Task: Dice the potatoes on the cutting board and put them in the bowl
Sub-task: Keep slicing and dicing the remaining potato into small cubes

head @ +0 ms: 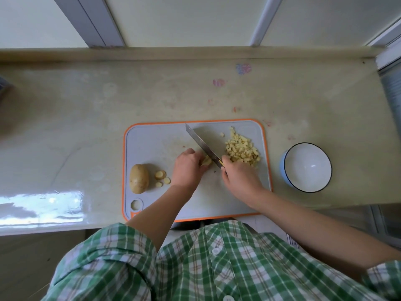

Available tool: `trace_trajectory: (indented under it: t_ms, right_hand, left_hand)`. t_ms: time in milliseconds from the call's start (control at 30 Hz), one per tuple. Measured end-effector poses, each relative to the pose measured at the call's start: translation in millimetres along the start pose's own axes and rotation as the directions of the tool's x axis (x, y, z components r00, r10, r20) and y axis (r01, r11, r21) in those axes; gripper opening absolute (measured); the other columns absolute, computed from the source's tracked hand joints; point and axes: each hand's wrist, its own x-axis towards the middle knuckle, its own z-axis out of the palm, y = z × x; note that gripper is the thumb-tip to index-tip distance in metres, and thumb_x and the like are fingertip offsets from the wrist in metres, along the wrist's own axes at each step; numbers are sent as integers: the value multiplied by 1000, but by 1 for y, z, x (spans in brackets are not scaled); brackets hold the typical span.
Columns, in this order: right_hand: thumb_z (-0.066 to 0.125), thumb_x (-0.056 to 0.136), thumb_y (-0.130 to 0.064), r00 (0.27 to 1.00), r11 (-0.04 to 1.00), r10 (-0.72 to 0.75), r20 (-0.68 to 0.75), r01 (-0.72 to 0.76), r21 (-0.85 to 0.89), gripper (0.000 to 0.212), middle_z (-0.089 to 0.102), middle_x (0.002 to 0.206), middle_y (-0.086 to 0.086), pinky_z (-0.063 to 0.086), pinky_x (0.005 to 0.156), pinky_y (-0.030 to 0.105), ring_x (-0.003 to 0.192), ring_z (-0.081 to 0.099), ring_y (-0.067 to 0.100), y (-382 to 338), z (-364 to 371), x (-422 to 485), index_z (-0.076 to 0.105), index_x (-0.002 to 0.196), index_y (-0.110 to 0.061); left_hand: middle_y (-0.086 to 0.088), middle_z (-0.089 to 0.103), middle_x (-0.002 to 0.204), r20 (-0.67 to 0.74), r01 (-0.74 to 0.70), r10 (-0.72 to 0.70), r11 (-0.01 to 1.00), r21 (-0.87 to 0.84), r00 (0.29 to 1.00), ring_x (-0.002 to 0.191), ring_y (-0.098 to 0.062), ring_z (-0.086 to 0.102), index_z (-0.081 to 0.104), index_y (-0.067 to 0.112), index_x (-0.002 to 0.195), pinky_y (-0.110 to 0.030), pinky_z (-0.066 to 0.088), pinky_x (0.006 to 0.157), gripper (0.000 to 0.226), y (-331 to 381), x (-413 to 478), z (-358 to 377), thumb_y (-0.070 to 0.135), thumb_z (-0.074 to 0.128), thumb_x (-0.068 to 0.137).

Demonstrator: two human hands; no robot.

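1. The right hand [239,178] is curled round the knife [201,144]; its handle is hidden in the grip.
2. The left hand [187,168], fingers tucked, pins the potato piece [206,161] mid cutting board [152,137]. The piece is mostly covered, and the blade crosses it just right of those fingers, slanting far-left.
3. The whole potato [139,178] lies at the left edge, the diced pile [242,149] toward the far-right corner, and the bowl [308,167] off the right edge.

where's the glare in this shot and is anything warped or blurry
Head view: bright glare on the counter at its near-left edge; wide-angle distortion bows the window frames and the back ledge; board, knife and dice look fairly sharp; light is soft, shadows faint; the potato piece under the left hand is mostly hidden.
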Motion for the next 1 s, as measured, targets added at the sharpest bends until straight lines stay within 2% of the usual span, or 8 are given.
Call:
trace_trajectory:
  t_ms: [167,233,367,567,633,733,900,1000]
  right_hand:
    - [40,100,-20,1000,998,15,-14,-14,67,13,43,57,-1,18,40,28,49,44,24,2,2,3,48,102,-10]
    - [41,100,-20,999,993,29,-24,-26,118,13,44,57,0,22,41,30,50,49,28,3,1,6,48,100,-10]
    - [44,98,-19,998,982,46,-51,-36,183,11,46,58,3,29,47,32,56,56,34,4,-5,7,49,98,-9]
    - [42,98,-20,1000,993,-10,0,10,116,14,40,56,-1,24,44,31,52,42,26,1,-11,4,35,87,-17]
    - [41,99,-20,1000,996,-8,19,6,88,13,36,55,-4,22,42,31,52,43,25,-1,-10,4,35,87,-17]
    - [40,99,-20,1000,998,1,19,-2,56,12,36,56,-4,28,46,31,53,45,27,-4,-7,3,34,89,-18]
    - [43,98,-19,1000,997,15,-10,-15,76,9,34,53,-5,19,40,28,48,44,27,-5,2,2,45,93,-11]
    - [44,98,-20,999,996,36,-31,-33,87,11,39,54,-3,23,42,29,49,54,30,-2,7,1,48,96,-11]
  left_hand:
    - [-11,58,81,-2,-1,1,1000,18,1000,75,-30,54,68,6,87,-32,35,63,19,-1,1,0,20,75,77]
    - [-10,58,80,-10,-4,4,1000,9,1000,75,-30,55,68,8,88,-31,33,63,18,-2,1,0,20,76,76]
    - [-10,61,84,-19,-20,20,1000,-10,1000,79,-29,57,70,9,95,-33,39,69,22,-3,0,1,22,75,77]
    - [-10,61,83,-13,-10,10,1000,-3,1000,78,-29,57,68,8,91,-34,40,69,22,-5,2,2,24,76,77]
    - [-9,60,82,-8,-10,10,1000,8,1000,78,-29,56,68,8,91,-33,38,67,21,-5,2,3,24,75,78]
    - [-9,59,81,-4,-5,5,1000,3,1000,78,-29,55,68,10,91,-31,34,64,19,-5,3,2,22,74,78]
    - [-9,57,78,-9,-19,19,1000,-14,1000,74,-29,53,67,10,88,-32,33,63,16,-4,2,1,20,74,78]
    - [-9,57,79,-10,-25,25,1000,0,1000,75,-29,54,67,10,89,-32,34,63,17,-4,2,1,21,73,79]
